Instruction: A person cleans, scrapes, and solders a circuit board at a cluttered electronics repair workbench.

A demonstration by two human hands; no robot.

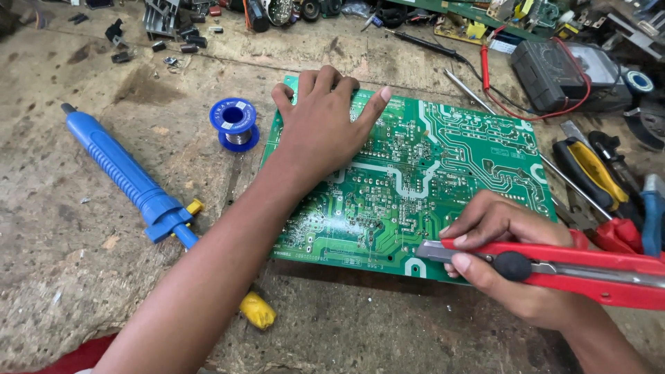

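Keep your left hand (320, 128) spread flat, pinning the green printed circuit board (429, 173) near the worktop's (62, 228) middle, while your right hand (516, 266), gripping the red utility knife (582, 273), works its near edge with shallow strokes.

This is looking like an electronics repair workshop. A worn, stained counter (83, 228) is carrying a green circuit board (415, 180), a blue desoldering pump (131, 176), a spool of solder wire (234, 123), a multimeter (564, 73) with red leads, pliers (589, 170) and loose components lying about.
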